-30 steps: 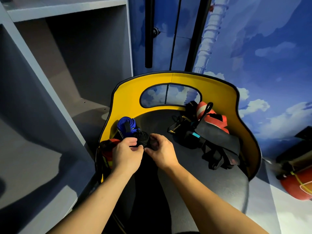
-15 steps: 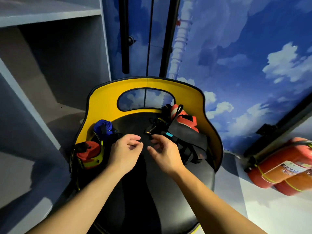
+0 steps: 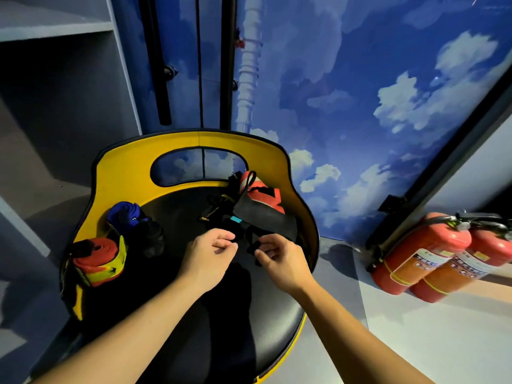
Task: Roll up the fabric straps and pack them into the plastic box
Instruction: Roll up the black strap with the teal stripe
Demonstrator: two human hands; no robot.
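Observation:
A pile of loose straps [image 3: 257, 210], black with a red and white one on top, lies at the back right of the black chair seat [image 3: 194, 273]. My right hand [image 3: 279, 259] pinches a black strap [image 3: 252, 245] pulled from that pile; its end hangs below my fingers. Just left of it, my left hand [image 3: 207, 256] has curled fingers, and its thumb and forefinger close on the same strap's near edge. Three rolled straps sit at the seat's left: a blue roll [image 3: 124, 214], a black roll [image 3: 152, 238] and a red and yellow roll [image 3: 97, 257]. No plastic box shows plainly.
The chair's yellow backrest [image 3: 124, 176] curves round the seat. Grey shelving [image 3: 55, 106] stands to the left. Two red fire extinguishers [image 3: 432, 253] lean by the wall on the right, on a pale floor [image 3: 415, 342]. A cloud-painted wall [image 3: 360, 106] is behind.
Both hands let go of the black roll at the left and moved right to the loose pile. The right hand now pinches a black strap. The view swung right.

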